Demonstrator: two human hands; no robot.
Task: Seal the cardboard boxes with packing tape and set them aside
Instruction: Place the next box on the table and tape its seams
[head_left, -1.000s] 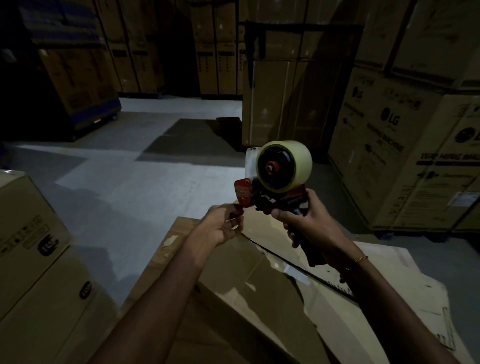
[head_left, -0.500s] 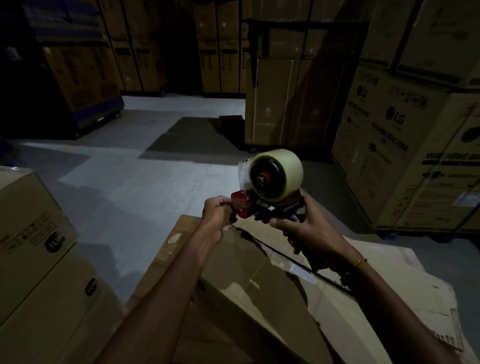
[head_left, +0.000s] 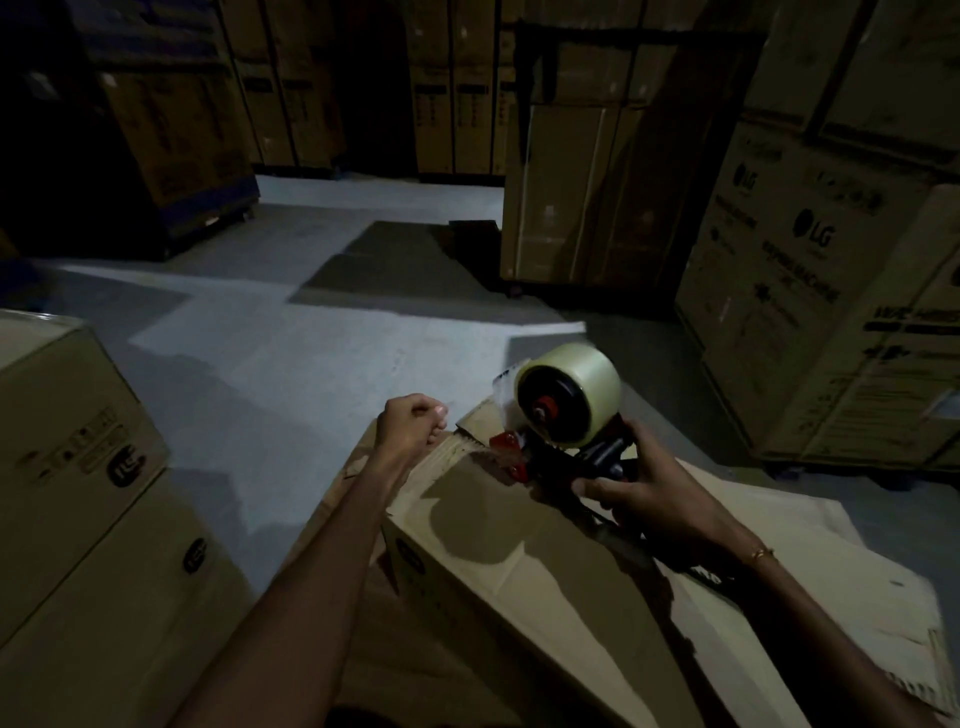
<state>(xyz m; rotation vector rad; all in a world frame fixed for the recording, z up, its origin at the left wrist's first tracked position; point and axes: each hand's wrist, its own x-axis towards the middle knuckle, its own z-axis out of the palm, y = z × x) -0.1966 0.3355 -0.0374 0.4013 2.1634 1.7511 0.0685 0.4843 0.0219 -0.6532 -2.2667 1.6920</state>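
At centre right of the frame, the right hand grips the black handle of a red-and-black tape dispenser loaded with a clear tape roll, resting on the far end of the brown cardboard box. The left hand, fingers curled, sits at the box's far edge; whether it pinches tape I cannot tell.

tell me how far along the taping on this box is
Barely begun. Done: no finished strip shows on the box. In hand: the right hand grips the tape dispenser at the far end, while the left hand seems to pinch the tape end there. Left: pulling tape along the seam, cutting it, setting the box aside.
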